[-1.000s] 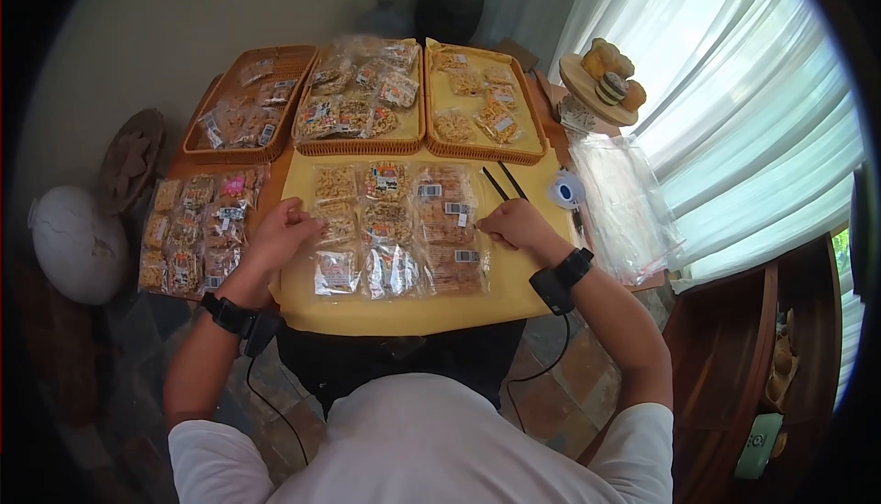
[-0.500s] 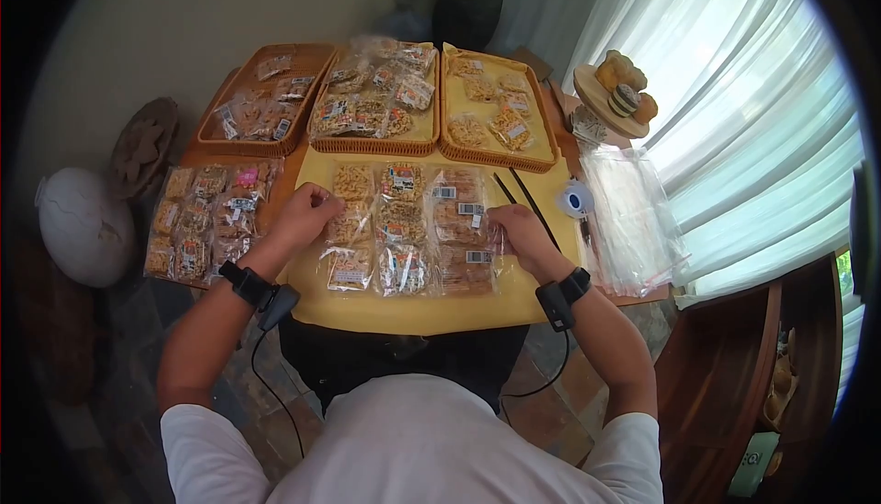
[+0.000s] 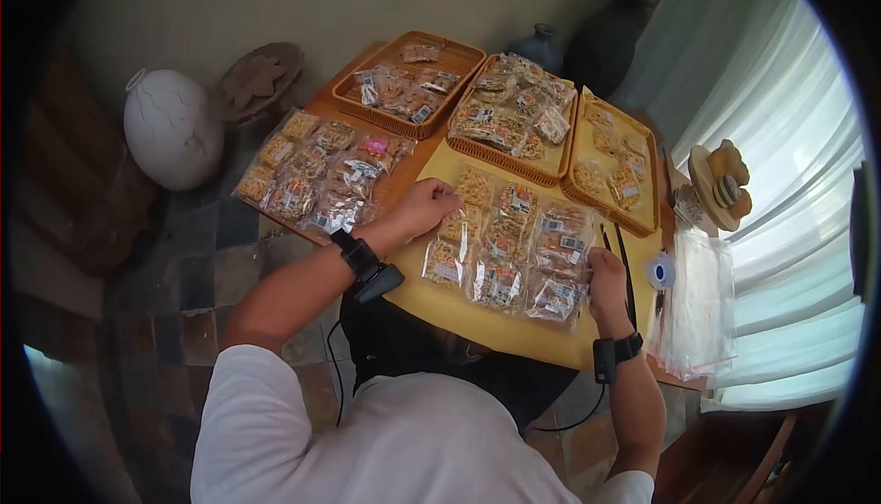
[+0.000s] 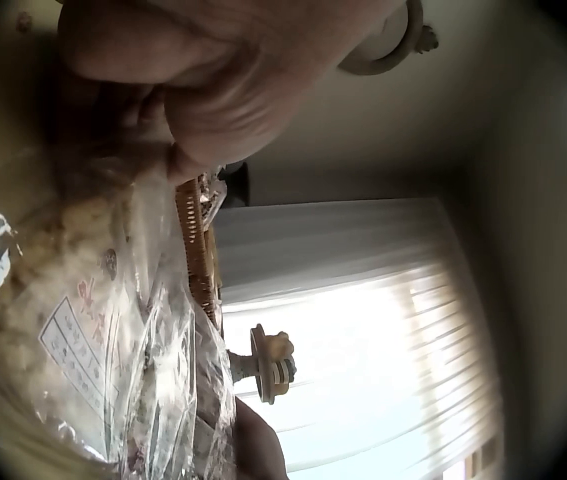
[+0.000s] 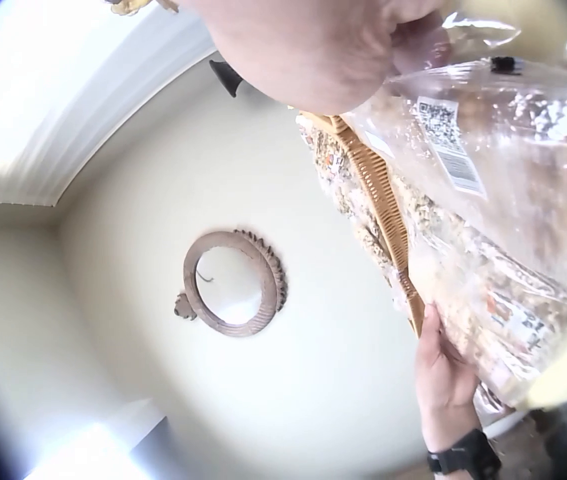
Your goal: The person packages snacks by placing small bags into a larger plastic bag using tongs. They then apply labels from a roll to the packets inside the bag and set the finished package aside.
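A large clear plastic bag point(image 3: 507, 245) of snack packs in three columns lies on yellow paper point(image 3: 431, 307). At its left edge my left hand point(image 3: 424, 210) pinches the plastic with curled fingers; the left wrist view shows this hand point(image 4: 213, 80) above a crinkled, labelled pack point(image 4: 78, 340). My right hand point(image 3: 607, 285) grips the opposite edge, beside black chopsticks point(image 3: 627, 261). In the right wrist view the right hand point(image 5: 313, 45) is at the plastic near a barcode label point(image 5: 450, 143), its fingertips partly hidden, with my left hand point(image 5: 445, 385) across the bag.
Three wicker trays, left point(image 3: 395, 123), middle point(image 3: 514, 166) and right point(image 3: 610, 211), hold packs behind the bag. Another batch of packs point(image 3: 312, 166) lies at left. Flat clear bags point(image 3: 699, 311), a round white-and-blue object point(image 3: 659, 271) and a wooden stand point(image 3: 705, 183) are at right.
The head view has turned left and tilted, so the table appears rotated and farther right. Both hands stay at the bag's side edges.
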{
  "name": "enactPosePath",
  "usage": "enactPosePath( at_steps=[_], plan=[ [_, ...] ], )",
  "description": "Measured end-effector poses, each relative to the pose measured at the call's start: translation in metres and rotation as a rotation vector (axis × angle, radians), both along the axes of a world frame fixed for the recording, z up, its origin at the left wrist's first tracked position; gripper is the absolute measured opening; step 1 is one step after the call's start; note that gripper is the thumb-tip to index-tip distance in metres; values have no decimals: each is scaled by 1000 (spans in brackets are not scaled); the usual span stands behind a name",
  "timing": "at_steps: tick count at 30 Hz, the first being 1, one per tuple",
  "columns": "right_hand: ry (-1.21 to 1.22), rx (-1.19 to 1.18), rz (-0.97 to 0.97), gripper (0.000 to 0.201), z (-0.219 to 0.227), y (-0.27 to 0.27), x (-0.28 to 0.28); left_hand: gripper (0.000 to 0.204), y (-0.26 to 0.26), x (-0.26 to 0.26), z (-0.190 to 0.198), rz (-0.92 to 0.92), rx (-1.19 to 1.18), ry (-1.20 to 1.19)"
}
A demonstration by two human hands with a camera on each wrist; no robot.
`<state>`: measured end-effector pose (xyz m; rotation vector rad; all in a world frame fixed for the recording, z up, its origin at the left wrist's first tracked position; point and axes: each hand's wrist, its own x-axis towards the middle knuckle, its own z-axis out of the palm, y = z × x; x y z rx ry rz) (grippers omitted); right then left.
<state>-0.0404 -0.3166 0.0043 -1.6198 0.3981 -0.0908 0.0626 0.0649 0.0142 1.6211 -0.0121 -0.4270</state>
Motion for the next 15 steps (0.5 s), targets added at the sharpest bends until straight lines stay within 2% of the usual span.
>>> enactPosePath(
  at_steps=[4,6,10,12,15],
  plan=[
    [15,-98,29,21,20,14,5,28,11,-1,13,28,3,15],
    [-23,-10,38,20,27,22,12,29,19,0,18,44,-17,-2],
    [-27,-17,84,20,52,45,30,30,51,8,31,92,29,-88],
    [-29,4,112,19,61,62,44,28,79,17,42,84,-10,-78],
    [-48,34,155,18,73,113,73,26,133,25,75,160,70,-128]
  ],
)
